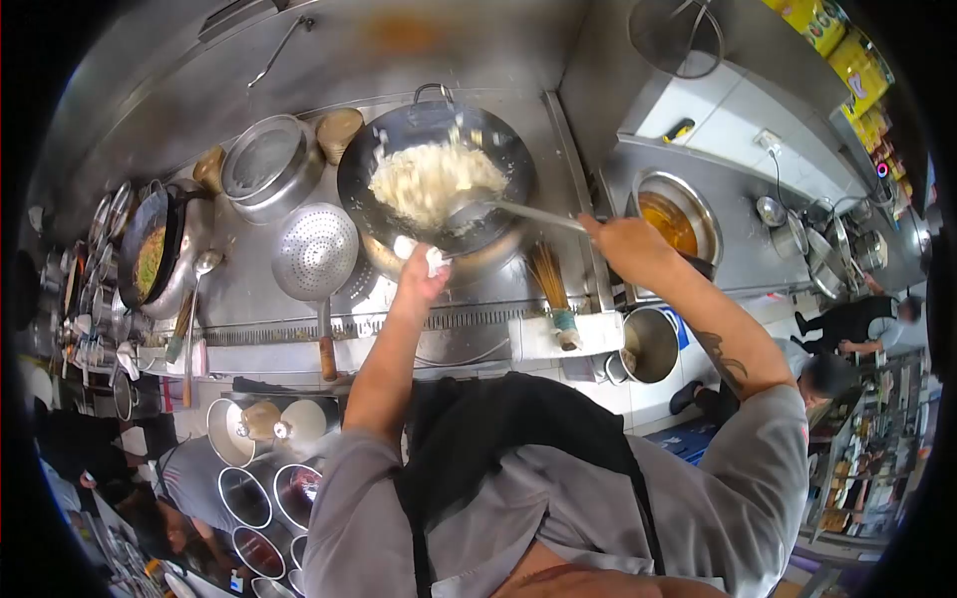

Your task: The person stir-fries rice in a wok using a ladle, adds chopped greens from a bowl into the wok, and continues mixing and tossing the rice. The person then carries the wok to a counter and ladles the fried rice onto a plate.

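A black wok (pixel 371 204) is on the stove at the centre, with a pale, whitish food (pixel 424 179) in it, some bits blurred in mid-air. My left hand (pixel 424 277) is closed on a white cloth (pixel 433 259) at the wok's near rim. Closed round the handle of a long metal ladle (pixel 538 214), my right hand (pixel 630 249) is to the right of the wok. The ladle's bowl lies in the wok against the food.
Left of the wok are a perforated skimmer (pixel 315 251) and a lidded pot (pixel 267 164). A bamboo brush (pixel 551 284) lies near the front edge. At right stands a bowl of orange liquid (pixel 666 221). Other people (pixel 877 324) are at far right and lower left.
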The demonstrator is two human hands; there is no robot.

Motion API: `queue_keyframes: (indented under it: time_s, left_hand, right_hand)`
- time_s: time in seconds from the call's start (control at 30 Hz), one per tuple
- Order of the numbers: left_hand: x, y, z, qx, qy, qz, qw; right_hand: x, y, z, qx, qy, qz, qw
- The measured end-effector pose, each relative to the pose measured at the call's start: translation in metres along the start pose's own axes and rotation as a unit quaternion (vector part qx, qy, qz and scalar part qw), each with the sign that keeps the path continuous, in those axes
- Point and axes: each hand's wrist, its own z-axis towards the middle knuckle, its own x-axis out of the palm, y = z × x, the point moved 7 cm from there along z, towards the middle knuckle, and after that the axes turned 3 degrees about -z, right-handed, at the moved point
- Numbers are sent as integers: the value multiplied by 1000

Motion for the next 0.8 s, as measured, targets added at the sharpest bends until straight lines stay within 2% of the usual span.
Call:
queue_keyframes:
  time_s: [0.03,0.17,0.33,0.37,0.43,0.53,0.57,0.63,0.7,0.77,0.8]
  left_hand:
    - [-7,11,6,-81,-43,-70,993]
    - [-1,13,3,-80,-58,-88,991]
    - [-5,18,9,-88,-83,-95,988]
    - [-8,20,10,-92,-82,-96,988]
    - [-7,19,11,-102,-67,-93,988]
    - [2,17,2,-111,-82,-106,985]
    - [4,14,-1,-112,-93,-113,983]
    - [-11,14,16,-25,-33,13,999]
    - [-21,19,20,-31,-24,17,999]
    - [-13,27,22,-127,-56,-106,985]
    - [-9,24,14,-118,-93,-108,983]
  right_hand:
    - [9,-16,8,23,-3,1,1000]
    - [40,-38,68,83,-80,-2,993]
    - [45,28,126,167,-99,10,981]
    - [47,45,128,152,-41,12,987]
    - [42,68,106,106,-26,-7,994]
    - [68,56,57,-42,47,69,996]
    - [64,48,44,-33,57,58,996]
    - [46,38,26,-18,80,35,996]
    - [66,33,53,37,47,30,998]
    - [92,40,87,89,26,54,994]
    - [96,48,79,66,11,83,994]
